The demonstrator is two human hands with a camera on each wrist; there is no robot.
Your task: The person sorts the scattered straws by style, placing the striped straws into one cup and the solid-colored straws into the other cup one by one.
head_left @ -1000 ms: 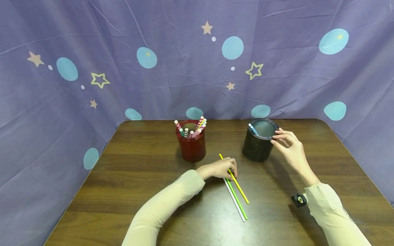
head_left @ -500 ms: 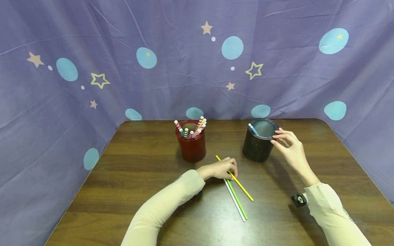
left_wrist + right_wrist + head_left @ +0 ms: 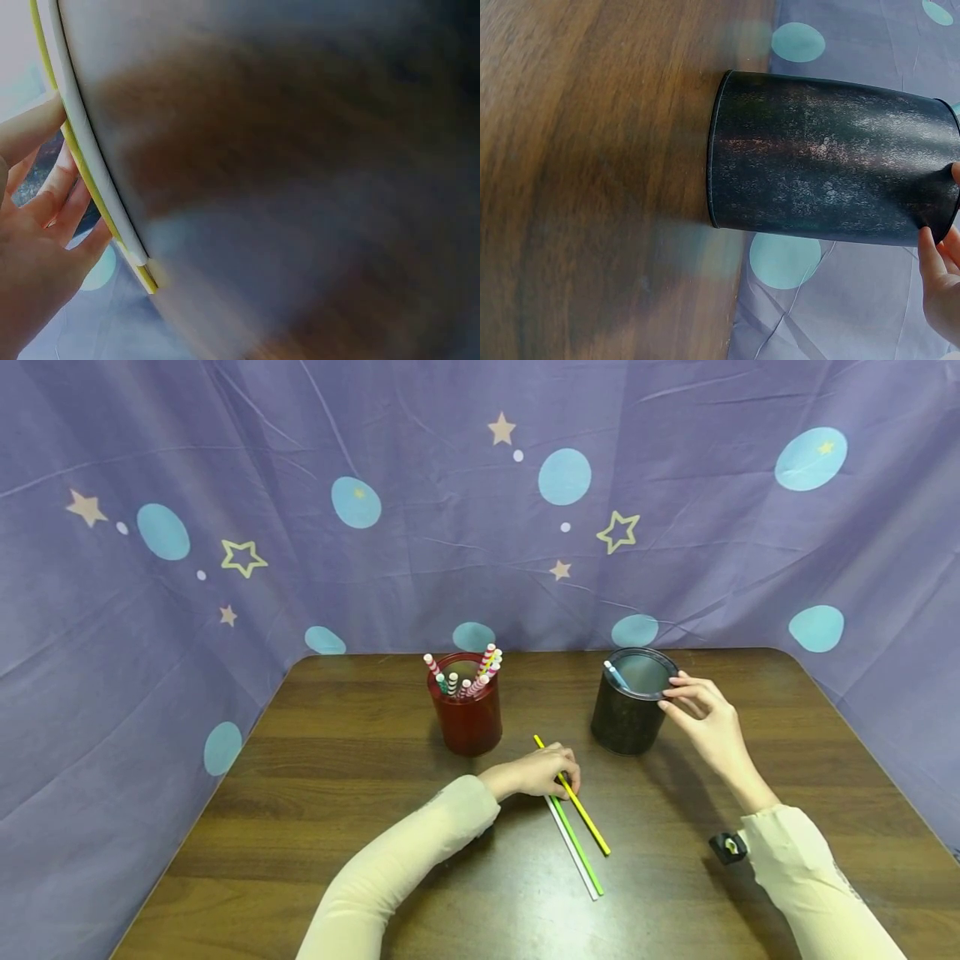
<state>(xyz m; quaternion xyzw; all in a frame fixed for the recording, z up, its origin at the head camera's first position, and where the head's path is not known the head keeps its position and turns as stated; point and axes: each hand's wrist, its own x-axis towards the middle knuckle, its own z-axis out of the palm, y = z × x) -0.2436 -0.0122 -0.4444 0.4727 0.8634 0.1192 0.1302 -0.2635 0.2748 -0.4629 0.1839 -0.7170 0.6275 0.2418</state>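
My left hand [image 3: 536,772] pinches a yellow straw [image 3: 591,825] low over the table, in the middle of the head view. Beneath that hand lie a green straw [image 3: 580,852] and a white straw [image 3: 573,852], side by side; their far ends are hidden by the fingers. In the left wrist view the thumb touches the yellow straw [image 3: 94,187], beside the white one [image 3: 97,157]. At the right, my right hand [image 3: 711,727] holds the rim of a black cylindrical container [image 3: 626,718] between thumb and fingers. Light blue straws [image 3: 617,675] lean inside it.
A red container [image 3: 471,727] with several striped straws [image 3: 480,683] stands left of the black one. The brown wooden table [image 3: 337,760] ends at a purple patterned curtain [image 3: 420,577]. A small black device [image 3: 728,848] sits at the right sleeve [image 3: 787,843].
The yellow straw swings between the left fingers, its near end going right and then partly back left. The right hand and both containers stay in place.
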